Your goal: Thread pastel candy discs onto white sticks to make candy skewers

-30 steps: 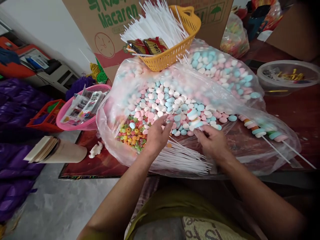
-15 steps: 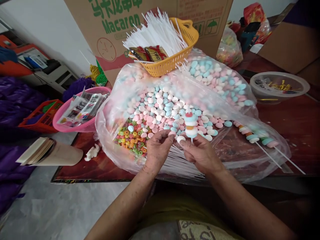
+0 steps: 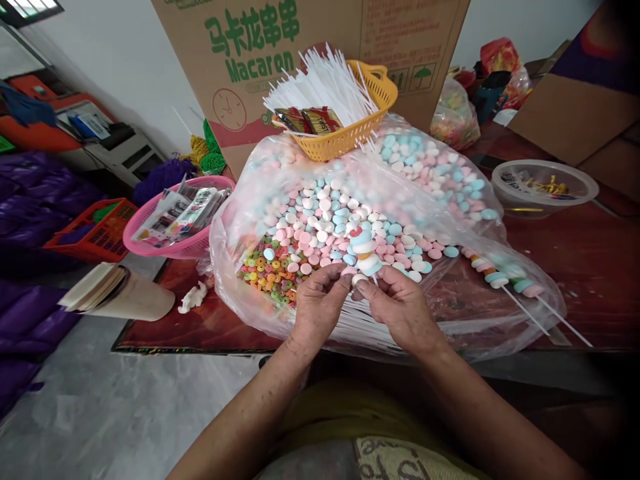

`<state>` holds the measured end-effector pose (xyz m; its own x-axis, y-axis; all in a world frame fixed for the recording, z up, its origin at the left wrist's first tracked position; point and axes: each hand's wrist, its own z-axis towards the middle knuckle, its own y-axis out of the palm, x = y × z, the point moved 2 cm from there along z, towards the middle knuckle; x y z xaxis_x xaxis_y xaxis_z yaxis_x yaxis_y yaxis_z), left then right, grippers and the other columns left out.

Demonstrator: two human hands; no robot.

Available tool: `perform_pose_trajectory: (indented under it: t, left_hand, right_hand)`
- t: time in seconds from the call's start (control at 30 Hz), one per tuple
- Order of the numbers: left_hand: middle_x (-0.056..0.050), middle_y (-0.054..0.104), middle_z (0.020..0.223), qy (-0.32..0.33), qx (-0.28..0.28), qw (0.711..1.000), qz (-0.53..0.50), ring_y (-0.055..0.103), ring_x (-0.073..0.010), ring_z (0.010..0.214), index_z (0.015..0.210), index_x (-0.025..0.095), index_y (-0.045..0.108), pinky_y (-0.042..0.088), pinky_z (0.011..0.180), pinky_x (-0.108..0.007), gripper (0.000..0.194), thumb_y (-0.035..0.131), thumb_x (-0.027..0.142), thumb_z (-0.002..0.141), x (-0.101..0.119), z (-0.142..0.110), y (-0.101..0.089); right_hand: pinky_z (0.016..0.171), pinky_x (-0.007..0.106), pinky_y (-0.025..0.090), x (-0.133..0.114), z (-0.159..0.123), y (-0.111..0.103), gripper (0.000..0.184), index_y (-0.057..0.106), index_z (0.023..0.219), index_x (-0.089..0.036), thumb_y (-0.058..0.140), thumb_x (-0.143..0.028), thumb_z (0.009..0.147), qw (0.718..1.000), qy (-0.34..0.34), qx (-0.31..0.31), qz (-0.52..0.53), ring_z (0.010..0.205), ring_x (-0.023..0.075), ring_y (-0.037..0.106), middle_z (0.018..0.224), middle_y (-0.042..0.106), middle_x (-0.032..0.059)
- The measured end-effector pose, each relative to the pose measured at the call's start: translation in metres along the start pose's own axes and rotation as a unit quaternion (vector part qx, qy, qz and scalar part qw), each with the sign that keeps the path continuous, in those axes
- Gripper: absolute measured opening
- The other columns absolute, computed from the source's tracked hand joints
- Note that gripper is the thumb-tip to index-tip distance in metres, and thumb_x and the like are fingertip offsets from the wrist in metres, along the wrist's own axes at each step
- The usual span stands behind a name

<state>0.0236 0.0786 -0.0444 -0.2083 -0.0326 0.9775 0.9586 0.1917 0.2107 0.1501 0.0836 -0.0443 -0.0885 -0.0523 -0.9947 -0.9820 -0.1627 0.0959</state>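
Observation:
My right hand point(image 3: 403, 307) is closed on a marshmallow skewer point(image 3: 365, 248), a stack of pale blue and white pieces with an orange ring, tilted slightly left. A loose white marshmallow point(image 3: 358, 281) sits at that hand's thumb. My left hand point(image 3: 320, 301) pinches a pink marshmallow point(image 3: 349, 270), mostly covered by its fingers. Both sets of fingertips nearly meet. Beneath them, loose pink, white and blue marshmallows point(image 3: 325, 223) and colourful gummy rings point(image 3: 273, 277) lie on a clear plastic bag point(image 3: 235, 303). White sticks point(image 3: 363, 327) lie under my hands.
Two filled skewers point(image 3: 500, 280) lie on the right. Behind stands a yellow basket point(image 3: 373, 120) of white sticks, before a large cardboard box point(image 3: 330, 27). A pink basket point(image 3: 150, 250) and a paper cup point(image 3: 145, 293) are left; a clear tub point(image 3: 545, 190) is right.
My hands have come closer together, bringing the pink and white marshmallows near each other. The skewer now leans further left. The view has shifted slightly.

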Motion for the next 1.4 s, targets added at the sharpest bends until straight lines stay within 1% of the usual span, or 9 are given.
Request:
perform_pose_trajectory:
  t: [0.1,0.23,0.43,0.5,0.6,0.7,0.77,1.13,1.4]
  left_hand:
    - [0.000,0.066,0.072,0.002,0.014,1.000,0.020,0.058,-0.0098,0.065,0.081,0.015,0.069,0.047,0.067,-0.023,0.018,0.072,0.025,0.065,0.003,-0.003,0.000]
    - [0.002,0.063,0.063,0.005,-0.035,0.999,-0.033,0.056,-0.0089,0.061,0.084,0.016,0.069,0.047,0.065,-0.024,0.018,0.070,0.026,0.068,0.006,-0.006,0.000]
    - [0.001,0.066,0.070,-0.070,-0.062,0.987,-0.130,0.058,-0.0092,0.060,0.086,0.017,0.067,0.051,0.064,-0.026,0.034,0.079,0.019,0.055,-0.005,0.002,-0.003]
    - [0.001,0.067,0.071,-0.079,-0.031,0.986,-0.144,0.060,-0.0101,0.061,0.082,0.016,0.067,0.052,0.066,-0.028,0.031,0.079,0.021,0.054,-0.008,0.007,-0.006]
    - [0.000,0.068,0.076,-0.071,0.029,0.984,-0.158,0.064,-0.0135,0.069,0.078,0.016,0.067,0.053,0.072,-0.032,0.027,0.078,0.024,0.055,-0.009,0.015,-0.013]
    - [0.000,0.068,0.076,-0.033,0.072,0.989,-0.128,0.064,-0.0131,0.069,0.083,0.016,0.067,0.053,0.074,-0.032,0.030,0.077,0.023,0.055,-0.007,0.019,-0.019]
    - [-0.001,0.069,0.077,-0.001,0.096,0.992,-0.085,0.063,-0.0123,0.069,0.087,0.016,0.067,0.052,0.075,-0.029,0.033,0.076,0.023,0.056,-0.005,0.019,-0.021]
    - [-0.002,0.068,0.076,0.083,0.083,0.985,0.129,0.061,-0.0116,0.067,0.091,0.016,0.068,0.050,0.069,-0.023,0.025,0.066,0.024,0.067,-0.001,0.011,-0.029]
    - [-0.003,0.071,0.090,0.194,0.085,0.937,0.279,0.066,-0.0182,0.080,0.093,0.024,0.070,0.050,0.083,-0.031,0.030,0.065,0.017,0.064,0.000,0.004,-0.035]
  right_hand:
    - [0.033,0.018,0.021,0.001,0.001,0.005,0.025,0.052,0.072,-0.017,0.063,-0.039,0.074,0.998,0.023,-0.013,0.064,0.035,0.0014,0.030,0.059,0.059,-0.0032]
    - [0.031,0.017,0.017,0.000,0.005,0.012,0.027,0.049,0.075,-0.018,0.066,-0.039,0.071,0.990,0.050,-0.002,0.135,0.031,0.0012,0.028,0.053,0.056,-0.0056]
    - [0.032,0.017,0.015,0.003,0.009,0.013,0.028,0.045,0.072,-0.020,0.064,-0.041,0.072,0.983,0.074,-0.011,0.165,0.029,0.0009,0.020,0.044,0.040,-0.0113]
    - [0.035,0.019,0.019,0.002,0.004,0.007,0.025,0.048,0.073,-0.020,0.057,-0.043,0.078,0.989,0.070,-0.043,0.125,0.032,0.0029,0.023,0.046,0.040,-0.0096]
    - [0.040,0.022,0.024,-0.002,-0.015,-0.008,0.027,0.053,0.070,-0.020,0.047,-0.042,0.085,0.995,0.036,-0.060,-0.077,0.039,0.0065,0.028,0.046,0.036,-0.0068]
    - [0.046,0.023,0.028,-0.002,-0.035,-0.018,0.031,0.050,0.062,-0.019,0.042,-0.036,0.087,0.951,-0.037,-0.064,-0.301,0.045,0.0087,0.034,0.048,0.039,-0.0040]
    - [0.049,0.024,0.030,0.001,-0.042,-0.019,0.030,0.047,0.062,-0.019,0.039,-0.034,0.087,0.925,-0.070,-0.075,-0.367,0.048,0.0095,0.038,0.052,0.044,-0.0025]
    - [0.049,0.023,0.030,-0.002,-0.040,-0.013,0.029,0.043,0.061,-0.020,0.036,-0.030,0.087,0.904,-0.101,-0.071,-0.410,0.048,0.0106,0.041,0.051,0.048,-0.0015]
    - [0.047,0.024,0.027,-0.002,-0.040,-0.005,0.027,0.040,0.061,-0.021,0.035,-0.029,0.087,0.902,-0.109,-0.064,-0.413,0.045,0.0106,0.035,0.049,0.044,-0.0025]
